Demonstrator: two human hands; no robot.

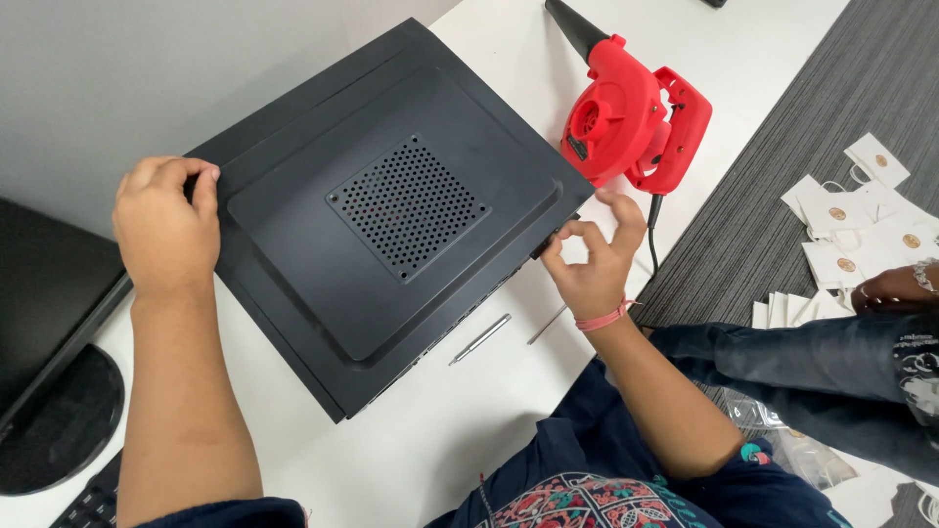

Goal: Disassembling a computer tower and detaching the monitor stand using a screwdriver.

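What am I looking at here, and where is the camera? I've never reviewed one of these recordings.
There is no machine: a person works with bare hands, and the single picture comes from a camera worn on their head, looking down. On the white table lies a black computer case on its side, with a perforated vent panel facing up. The left hand grips the case's far left corner. The right hand pinches at the case's right edge; what the fingertips hold is too small to tell. Beside the case lie a slim metal tool bit and a red electric blower. At the right edge, another person's hand rests near white paper tags on the floor.
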